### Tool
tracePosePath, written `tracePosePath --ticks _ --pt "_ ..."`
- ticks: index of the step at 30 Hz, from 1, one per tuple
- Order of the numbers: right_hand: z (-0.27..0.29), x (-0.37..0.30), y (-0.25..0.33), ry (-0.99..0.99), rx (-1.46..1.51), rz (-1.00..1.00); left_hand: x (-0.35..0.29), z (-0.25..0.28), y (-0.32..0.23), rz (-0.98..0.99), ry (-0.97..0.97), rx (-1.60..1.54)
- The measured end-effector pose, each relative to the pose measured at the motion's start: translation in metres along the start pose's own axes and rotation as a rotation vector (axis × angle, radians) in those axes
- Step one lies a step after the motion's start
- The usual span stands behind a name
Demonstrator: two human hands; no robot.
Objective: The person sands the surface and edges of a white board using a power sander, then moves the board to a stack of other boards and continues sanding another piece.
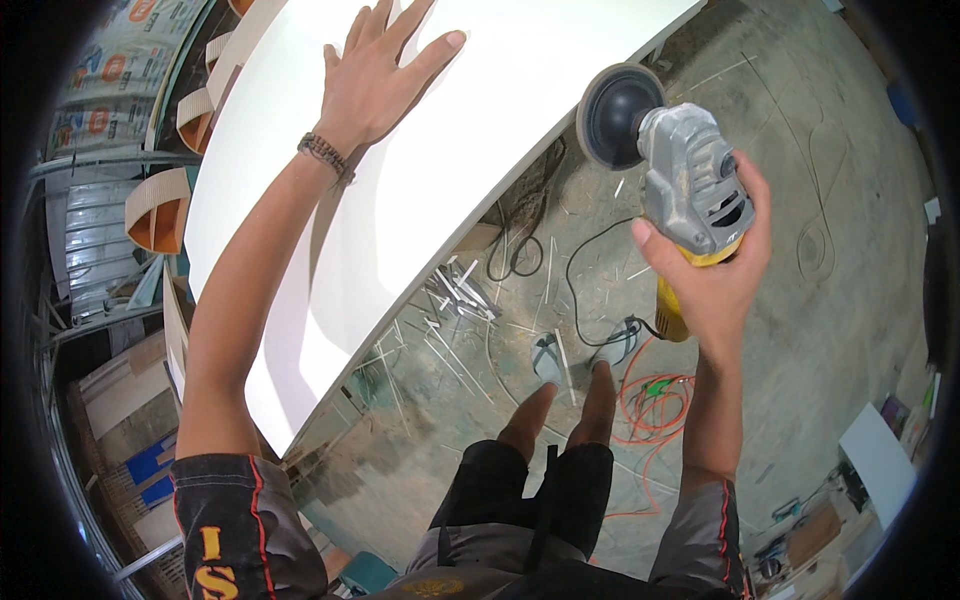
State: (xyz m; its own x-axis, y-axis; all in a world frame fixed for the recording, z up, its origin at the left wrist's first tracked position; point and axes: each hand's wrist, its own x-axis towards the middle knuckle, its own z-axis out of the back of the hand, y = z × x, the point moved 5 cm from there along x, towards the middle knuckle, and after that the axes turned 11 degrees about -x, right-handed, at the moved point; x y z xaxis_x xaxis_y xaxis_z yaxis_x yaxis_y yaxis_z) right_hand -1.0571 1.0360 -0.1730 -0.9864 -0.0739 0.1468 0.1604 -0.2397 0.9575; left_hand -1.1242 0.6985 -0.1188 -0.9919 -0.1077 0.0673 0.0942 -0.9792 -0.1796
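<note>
A large white panel with a curved far side fills the upper left of the head view. My left hand lies flat on it with fingers spread, a braided band round the wrist. In my right hand is an angle grinder with a grey metal head and yellow body, the fingers wrapped round it. Its round black disc is beside the panel's right edge; whether the two touch I cannot tell. A dark cord runs from the grinder in a loop over the floor.
White offcut strips litter the concrete floor below the panel. An orange hose lies coiled by my feet. Curved wooden pieces stand along the panel's left side. At the lower right a pale board lies among clutter.
</note>
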Motion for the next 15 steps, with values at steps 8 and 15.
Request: tracePosePath --ticks 8,15 --pt "-0.012 -0.023 0.008 0.096 -0.028 0.214 0.008 -0.016 0.021 -0.095 -0.093 0.043" --pt "-0.011 -0.017 0.007 0.102 -0.066 0.213 0.01 -0.021 0.026 -0.126 -0.122 0.073"
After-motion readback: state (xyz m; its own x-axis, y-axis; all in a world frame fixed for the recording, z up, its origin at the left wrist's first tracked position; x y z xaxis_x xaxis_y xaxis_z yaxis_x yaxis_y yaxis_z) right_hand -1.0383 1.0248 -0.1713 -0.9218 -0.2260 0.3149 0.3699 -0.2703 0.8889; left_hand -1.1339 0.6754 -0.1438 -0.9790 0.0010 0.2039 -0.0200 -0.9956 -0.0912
